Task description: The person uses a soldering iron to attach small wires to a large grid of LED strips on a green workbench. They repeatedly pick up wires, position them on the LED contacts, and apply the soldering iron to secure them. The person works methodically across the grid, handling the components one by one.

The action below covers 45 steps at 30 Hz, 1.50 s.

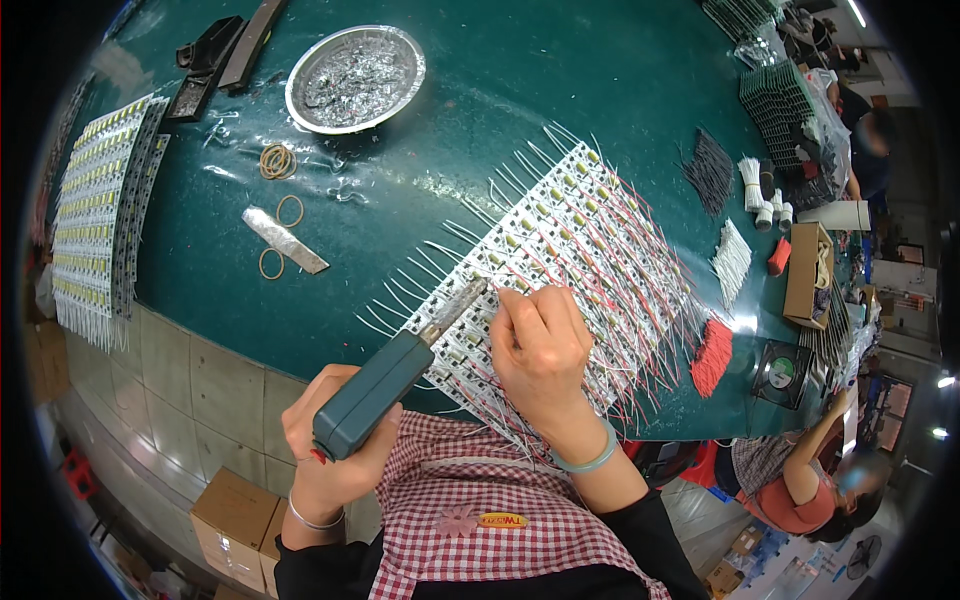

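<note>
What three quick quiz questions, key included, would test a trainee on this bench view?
1. Multiple choice: what does the left hand hold?
A) a pair of scissors
B) a green gun-shaped tool
C) a cardboard box

2. True or false: the round metal bowl holds silvery bits.

3. Fill in: right of the wired boards, the loose wire pile nearest the table's near edge is ___ in colour.

Key: 1. B; 2. True; 3. red.
</note>
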Tool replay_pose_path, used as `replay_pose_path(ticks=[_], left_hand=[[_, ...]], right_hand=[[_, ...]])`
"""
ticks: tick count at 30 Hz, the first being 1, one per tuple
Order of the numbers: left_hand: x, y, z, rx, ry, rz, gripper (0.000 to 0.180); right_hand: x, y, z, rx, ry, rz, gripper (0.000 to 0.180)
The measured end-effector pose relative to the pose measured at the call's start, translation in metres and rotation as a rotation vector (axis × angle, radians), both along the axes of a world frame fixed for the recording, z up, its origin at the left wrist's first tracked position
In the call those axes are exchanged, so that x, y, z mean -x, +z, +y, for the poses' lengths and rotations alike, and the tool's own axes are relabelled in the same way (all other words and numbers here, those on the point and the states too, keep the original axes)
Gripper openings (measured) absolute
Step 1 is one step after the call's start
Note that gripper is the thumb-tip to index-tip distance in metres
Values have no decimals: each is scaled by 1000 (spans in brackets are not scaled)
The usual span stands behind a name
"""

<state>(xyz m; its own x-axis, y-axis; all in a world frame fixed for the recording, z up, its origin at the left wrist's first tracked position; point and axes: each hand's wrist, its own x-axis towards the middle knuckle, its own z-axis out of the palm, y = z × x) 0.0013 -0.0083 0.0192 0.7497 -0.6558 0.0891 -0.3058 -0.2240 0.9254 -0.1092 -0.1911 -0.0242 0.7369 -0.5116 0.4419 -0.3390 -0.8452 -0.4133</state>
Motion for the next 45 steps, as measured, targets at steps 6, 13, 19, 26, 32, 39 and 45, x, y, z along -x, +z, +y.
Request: replay_pose_path(ticks=[6, 13, 19, 26, 32, 39, 45], left_hand=[[-1, 2, -1, -16, -23, 76, 19], [-2, 1, 0, -36, -45, -5, 17], [-1, 6, 3, -28, 10, -79, 19], [1, 3, 5, -6, 22, -7, 22], [2, 3, 5, 0, 53, 38, 23], [-1, 3, 9, -28, 52, 33, 25], [1, 0, 9, -20, 64, 67, 26]], right_hand=[[0, 0, 0, 4, -1, 1, 24], [0, 0, 0, 5, 5, 10, 24], [0, 0, 0, 3, 7, 22, 23], [0, 2, 1, -6, 8, 23, 22], [4, 3, -1, -44, -13, -1, 20], [23, 31, -7, -189, -91, 1, 22], [14, 27, -6, -269, -76, -65, 19]])
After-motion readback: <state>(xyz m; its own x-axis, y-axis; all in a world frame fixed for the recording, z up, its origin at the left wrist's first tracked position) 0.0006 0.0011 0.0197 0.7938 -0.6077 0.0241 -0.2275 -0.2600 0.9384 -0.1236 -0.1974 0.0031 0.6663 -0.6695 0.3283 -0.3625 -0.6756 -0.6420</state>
